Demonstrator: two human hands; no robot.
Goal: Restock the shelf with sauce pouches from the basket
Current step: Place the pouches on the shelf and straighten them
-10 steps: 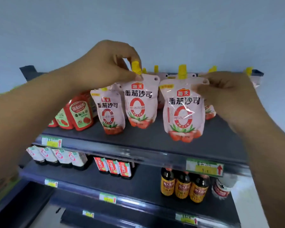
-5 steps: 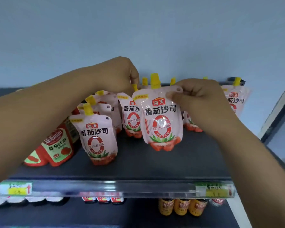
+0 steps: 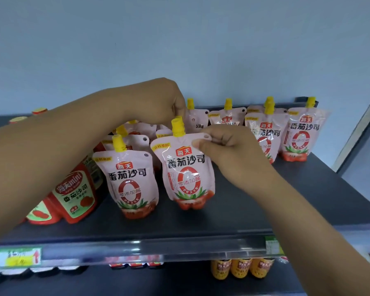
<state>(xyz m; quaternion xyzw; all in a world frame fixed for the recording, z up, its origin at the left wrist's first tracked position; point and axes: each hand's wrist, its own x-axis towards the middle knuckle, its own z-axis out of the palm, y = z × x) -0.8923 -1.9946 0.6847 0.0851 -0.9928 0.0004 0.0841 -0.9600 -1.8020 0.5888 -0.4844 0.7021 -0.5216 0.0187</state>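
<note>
- Since half a second ago, the right hand has brought its sauce pouch forward and lower, so that it now comes almost level with the front pouch to its left.
- The right hand pinches the pouch's top right corner, by the punched hole, between thumb and curled fingers. The pouch hangs below and to the left of the hand.
- The pouch faces forward and tilts slightly, with its yellow cap uppermost. Its red base is down at the dark shelf, though whether it bears weight there cannot be told.
- The left hand reaches in above and behind the cap, knuckles up and fingers curled downward. The fingertips are hidden, so whether they grasp anything cannot be told.
- The front pouch stands upright on the shelf just beside the held one, a narrow gap between them. More of the same are crowded behind it under the left forearm.
- Back pouches stand in a row along the rear, beyond the right hand, and a right-hand pouch stands near the shelf's far end.
- Red squeeze bottles stand at the left, next to the front pouch.
- A price label sits on the shelf's front strip at the left, and brown bottles show on the level below.
</note>
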